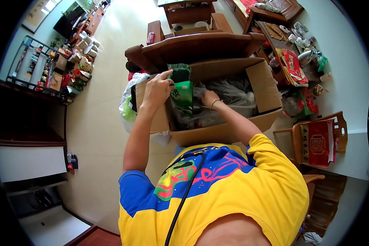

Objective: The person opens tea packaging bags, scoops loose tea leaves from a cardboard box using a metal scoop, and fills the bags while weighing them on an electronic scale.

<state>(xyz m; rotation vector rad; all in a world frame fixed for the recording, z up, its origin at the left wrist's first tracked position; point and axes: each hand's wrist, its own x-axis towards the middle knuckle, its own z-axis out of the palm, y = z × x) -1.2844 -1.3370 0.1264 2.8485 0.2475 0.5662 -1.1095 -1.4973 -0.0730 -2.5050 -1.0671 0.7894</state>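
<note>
An open cardboard box (217,133) stands in front of me, with clear plastic wrapping (233,92) and dark items inside. My left hand (156,91) is closed on the left edge of a green packet (182,96), which hangs upright over the left part of the box. My right hand (210,99) reaches into the box and touches the clear plastic. Its fingers are partly hidden, and whatever they hold cannot be made out.
A wooden chair back (197,51) stands just behind the box. White plastic bags (126,102) lie at its left side. To the right are a cluttered side table (274,33) and a wooden chair holding a red bag (319,143). Shelves and many packages line the left wall.
</note>
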